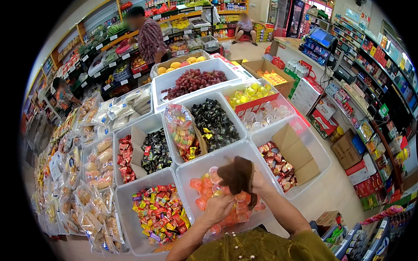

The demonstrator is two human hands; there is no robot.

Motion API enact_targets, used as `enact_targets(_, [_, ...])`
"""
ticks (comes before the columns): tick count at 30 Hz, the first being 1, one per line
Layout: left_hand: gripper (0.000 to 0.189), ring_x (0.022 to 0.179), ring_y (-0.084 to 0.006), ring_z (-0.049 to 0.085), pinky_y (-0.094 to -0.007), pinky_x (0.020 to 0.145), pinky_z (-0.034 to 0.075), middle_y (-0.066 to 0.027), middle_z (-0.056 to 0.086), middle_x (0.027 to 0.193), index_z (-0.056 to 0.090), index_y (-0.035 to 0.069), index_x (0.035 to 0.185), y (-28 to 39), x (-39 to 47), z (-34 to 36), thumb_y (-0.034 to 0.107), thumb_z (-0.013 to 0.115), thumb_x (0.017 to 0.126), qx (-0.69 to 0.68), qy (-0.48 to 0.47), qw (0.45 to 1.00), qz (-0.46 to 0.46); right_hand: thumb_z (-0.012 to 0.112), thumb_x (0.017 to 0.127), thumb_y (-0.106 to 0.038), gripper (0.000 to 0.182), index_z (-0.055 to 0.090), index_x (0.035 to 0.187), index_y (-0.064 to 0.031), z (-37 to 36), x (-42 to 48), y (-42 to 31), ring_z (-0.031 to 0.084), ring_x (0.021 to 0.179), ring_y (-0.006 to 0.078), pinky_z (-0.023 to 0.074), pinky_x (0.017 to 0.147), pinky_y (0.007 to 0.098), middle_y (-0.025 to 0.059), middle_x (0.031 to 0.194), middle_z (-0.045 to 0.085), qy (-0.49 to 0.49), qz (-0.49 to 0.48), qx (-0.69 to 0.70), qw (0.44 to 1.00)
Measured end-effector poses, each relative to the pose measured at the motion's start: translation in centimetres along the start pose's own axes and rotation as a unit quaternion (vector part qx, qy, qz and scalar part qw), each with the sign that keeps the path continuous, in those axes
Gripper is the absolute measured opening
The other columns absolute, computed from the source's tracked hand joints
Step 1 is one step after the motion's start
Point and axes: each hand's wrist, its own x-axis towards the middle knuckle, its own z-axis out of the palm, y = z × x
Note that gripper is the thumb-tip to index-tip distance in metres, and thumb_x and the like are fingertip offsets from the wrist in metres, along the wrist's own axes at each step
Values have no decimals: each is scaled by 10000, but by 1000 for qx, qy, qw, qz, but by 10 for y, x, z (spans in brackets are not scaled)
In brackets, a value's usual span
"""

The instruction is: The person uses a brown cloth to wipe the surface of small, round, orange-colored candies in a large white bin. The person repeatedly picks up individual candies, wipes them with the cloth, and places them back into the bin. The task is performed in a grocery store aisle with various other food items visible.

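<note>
My right hand (258,179) grips a dark brown cloth (237,174), which is bunched up and hangs over a clear plastic bin. Inside this bin (187,171) lie several orange-pink jelly cups (200,204). Down among the cups is my left hand (219,207), its fingers curled beside the cloth's lower edge. A small yellowish item shows at those fingertips, but whether the hand holds it is unclear. The cloth hides some of the cups and part of my right fingers.
Neighbouring bins hold mixed wrapped candies (161,210), red-wrapped sweets (277,163) beside a cardboard divider (295,151), and black-wrapped candies (214,122). Grapes (199,81) fill a white box further back. Bagged bread (88,208) lines the left. Two people (152,39) (245,27) and a smaller figure (63,93) are beyond.
</note>
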Motion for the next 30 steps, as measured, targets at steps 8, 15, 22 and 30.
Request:
enact_targets(8, [140, 629, -288, 566, -378, 516, 453, -115, 570, 753, 581, 47, 847, -3, -5, 4, 148, 586, 750, 39, -69, 997, 13, 487, 862, -193, 220, 536, 959, -2, -10, 7, 23, 569, 704, 129, 483, 601, 266, 55, 838, 576, 106, 112, -140, 978])
enact_targets(15, [167, 630, -287, 567, -379, 516, 451, -116, 570, 749, 572, 49, 883, 0, -6, 1, 172, 561, 770, 62, -132, 989, 11, 494, 859, -206, 217, 538, 924, -4, -15, 11, 26, 555, 680, 118, 465, 573, 252, 51, 817, 570, 86, 136, -178, 971])
enact_targets(22, [190, 757, -256, 584, -318, 642, 474, -120, 589, 910, 582, 28, 930, 19, -7, -19, 85, 612, 752, -143, -75, 986, 32, 485, 862, -207, 200, 539, 905, -19, -32, 18, 28, 540, 689, 108, 456, 581, 252, 31, 799, 564, 62, 140, -185, 971])
enact_targets(30, [192, 908, -221, 554, -298, 760, 431, -114, 566, 994, 583, 23, 914, 28, -91, -71, 60, 613, 729, -245, -131, 958, -75, 486, 865, -193, 192, 535, 959, -32, -46, 22, 37, 568, 735, 125, 477, 633, 261, 45, 854, 577, 62, 138, -198, 968])
